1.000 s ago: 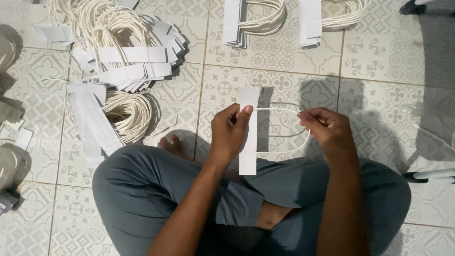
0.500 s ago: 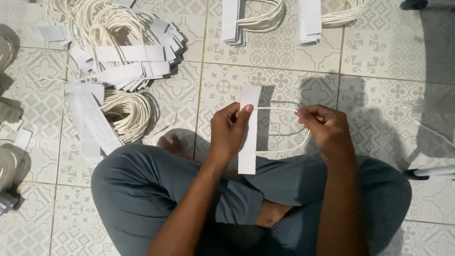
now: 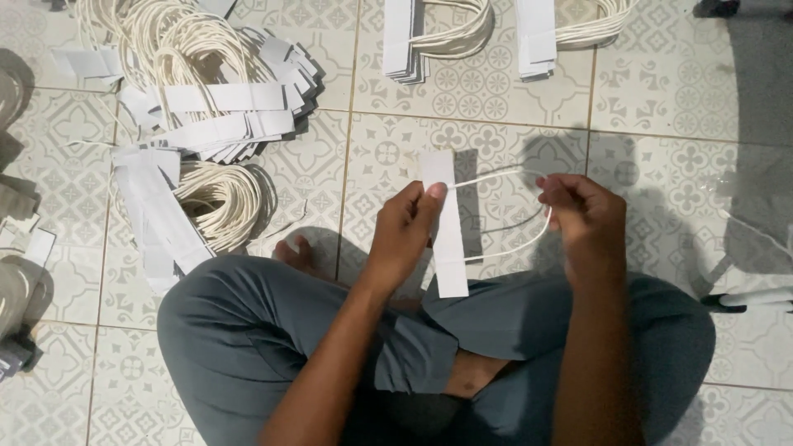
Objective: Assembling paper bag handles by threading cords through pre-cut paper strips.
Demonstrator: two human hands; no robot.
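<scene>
My left hand (image 3: 406, 227) grips a white paper strip (image 3: 444, 239) held upright above my crossed legs. A thin white cord handle (image 3: 512, 231) loops out from the strip to the right. My right hand (image 3: 582, 213) pinches the far end of that cord loop, fingers closed on it. Both hands are over the patterned tile floor (image 3: 661, 99), just in front of my knees.
Heaps of finished white strips with cord loops (image 3: 211, 124) lie at the left and another pile (image 3: 206, 211) beside my left knee. Two neat stacks (image 3: 413, 37) (image 3: 537, 33) sit at the top. My grey trousers (image 3: 248, 339) fill the foreground.
My right hand has shifted slightly along the cord loop. The strip and my left hand stay nearly where they were.
</scene>
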